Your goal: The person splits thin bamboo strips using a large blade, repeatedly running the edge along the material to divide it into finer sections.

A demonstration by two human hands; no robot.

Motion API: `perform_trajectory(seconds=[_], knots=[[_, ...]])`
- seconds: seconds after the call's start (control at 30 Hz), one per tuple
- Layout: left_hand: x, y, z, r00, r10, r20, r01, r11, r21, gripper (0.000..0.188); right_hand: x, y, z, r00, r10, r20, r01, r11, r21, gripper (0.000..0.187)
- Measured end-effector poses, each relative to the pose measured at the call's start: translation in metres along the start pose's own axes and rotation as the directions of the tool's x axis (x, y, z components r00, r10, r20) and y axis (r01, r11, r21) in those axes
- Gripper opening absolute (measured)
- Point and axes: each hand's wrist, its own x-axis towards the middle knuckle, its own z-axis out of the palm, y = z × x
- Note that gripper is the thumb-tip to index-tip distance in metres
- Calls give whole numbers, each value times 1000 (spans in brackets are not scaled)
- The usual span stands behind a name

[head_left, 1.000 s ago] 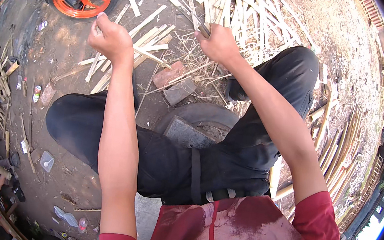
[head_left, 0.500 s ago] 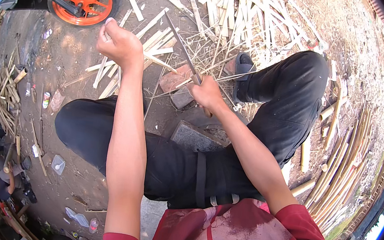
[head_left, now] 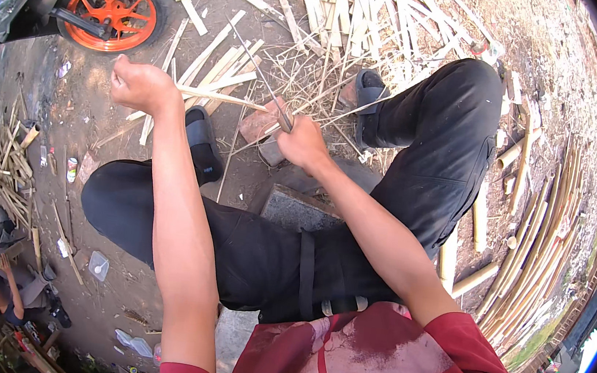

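My left hand (head_left: 142,86) is raised at the left, its fingers curled closed. From behind that wrist a pale bamboo strip (head_left: 224,98) runs right toward the knife; it lines up with the fist, though the gripped end is hidden. My right hand (head_left: 303,143) is wrapped round the handle of a long knife (head_left: 263,72), whose narrow blade points up and to the left. The strip meets the knife close to my right hand, and the exact contact cannot be made out. Below the knife lies a reddish brick (head_left: 253,128), among thin shavings (head_left: 303,76).
Split bamboo strips (head_left: 347,15) are heaped at the far side. A motorbike wheel (head_left: 112,14) with an orange rim stands far left. Long bamboo poles (head_left: 534,250) lie at the right. Between my legs sits a stone block (head_left: 296,208). Another person (head_left: 14,294) is at the lower left.
My left hand has moved left, away from the knife, and more of the bamboo strip shows between them. My right hand still grips the knife. The view has shifted slightly, uncovering my left sandal.
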Motion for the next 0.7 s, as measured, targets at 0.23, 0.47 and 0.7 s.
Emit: perform_trajectory(seconds=[0.23, 0.47, 0.7], knots=[[-14, 7, 12, 988, -41, 150, 58, 993, -107, 38, 3, 45, 20, 997, -56, -50, 54, 998, -42, 27], [-5, 4, -4, 996, 13, 91, -6, 996, -84, 40, -3, -6, -2, 998, -65, 0, 65, 998, -24, 32], [-10, 6, -7, 995, -84, 55, 91, 985, -144, 41, -17, 54, 16, 906, 370, 205, -357, 929, -96, 40]])
